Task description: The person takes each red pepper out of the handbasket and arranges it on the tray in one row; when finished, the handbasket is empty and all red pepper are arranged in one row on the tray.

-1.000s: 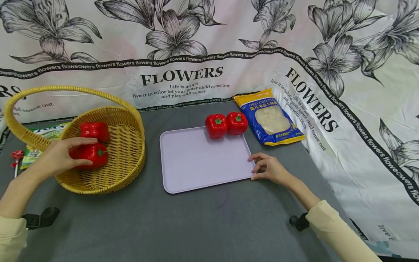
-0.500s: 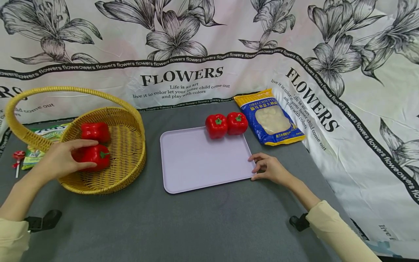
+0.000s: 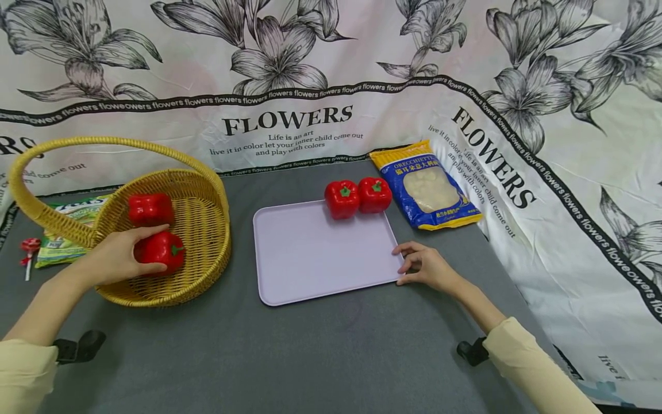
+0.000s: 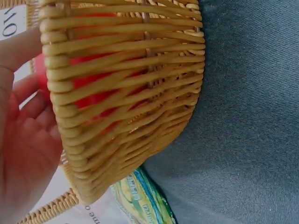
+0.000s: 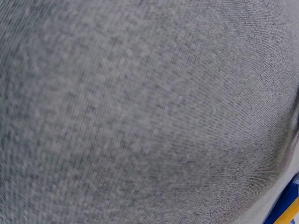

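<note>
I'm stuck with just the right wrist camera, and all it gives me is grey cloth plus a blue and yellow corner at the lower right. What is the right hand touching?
Observer: The right hand has its fingers on the right edge of a lilac tray.
Operator: And the left hand?
Observer: The left hand holds a red pepper inside a yellow wicker basket.
Operator: So what's my blue and yellow corner?
Observer: A bag printed ORECCHIETTE, lying just right of two other red peppers at the tray's far right corner.
</note>
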Available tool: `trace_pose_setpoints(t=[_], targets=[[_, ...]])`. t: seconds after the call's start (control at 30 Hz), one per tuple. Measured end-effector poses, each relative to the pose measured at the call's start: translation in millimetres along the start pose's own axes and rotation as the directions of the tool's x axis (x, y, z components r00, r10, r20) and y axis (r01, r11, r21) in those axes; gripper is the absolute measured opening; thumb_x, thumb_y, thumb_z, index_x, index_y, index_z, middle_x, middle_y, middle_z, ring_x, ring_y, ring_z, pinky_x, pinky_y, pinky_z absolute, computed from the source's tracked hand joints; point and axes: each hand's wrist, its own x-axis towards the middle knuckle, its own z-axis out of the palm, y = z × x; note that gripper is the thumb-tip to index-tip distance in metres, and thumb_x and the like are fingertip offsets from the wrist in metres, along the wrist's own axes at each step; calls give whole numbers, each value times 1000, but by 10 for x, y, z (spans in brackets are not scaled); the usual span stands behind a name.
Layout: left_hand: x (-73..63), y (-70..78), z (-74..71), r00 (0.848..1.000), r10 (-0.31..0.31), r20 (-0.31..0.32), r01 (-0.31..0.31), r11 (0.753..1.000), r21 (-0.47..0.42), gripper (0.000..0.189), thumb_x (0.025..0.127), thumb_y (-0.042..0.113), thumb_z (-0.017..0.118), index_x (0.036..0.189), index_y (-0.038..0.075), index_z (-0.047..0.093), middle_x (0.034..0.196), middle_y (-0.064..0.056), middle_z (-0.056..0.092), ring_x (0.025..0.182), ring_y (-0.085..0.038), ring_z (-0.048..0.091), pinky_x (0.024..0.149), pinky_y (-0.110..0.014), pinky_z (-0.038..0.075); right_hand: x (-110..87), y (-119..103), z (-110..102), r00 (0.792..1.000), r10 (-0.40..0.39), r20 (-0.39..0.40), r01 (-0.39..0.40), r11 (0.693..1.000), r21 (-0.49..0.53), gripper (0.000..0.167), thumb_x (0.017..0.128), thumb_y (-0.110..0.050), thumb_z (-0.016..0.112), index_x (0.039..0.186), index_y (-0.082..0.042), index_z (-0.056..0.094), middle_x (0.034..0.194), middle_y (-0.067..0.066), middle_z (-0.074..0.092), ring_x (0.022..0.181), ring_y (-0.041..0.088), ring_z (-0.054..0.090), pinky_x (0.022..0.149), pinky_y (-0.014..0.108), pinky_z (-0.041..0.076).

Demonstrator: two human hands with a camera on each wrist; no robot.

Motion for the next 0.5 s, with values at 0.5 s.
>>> trace_pose_setpoints(t=[0.5], targets=[[-53, -52, 41, 993, 25, -113, -34, 997, -75, 69, 71, 30, 85, 125, 1, 53, 103, -24, 64, 84, -34, 60, 65, -42, 56, 13, 408, 53, 1000, -12, -3, 12, 1000, -3, 16, 69, -6, 85, 73, -9, 70, 118, 14, 59, 109, 28, 53, 83, 32, 55]])
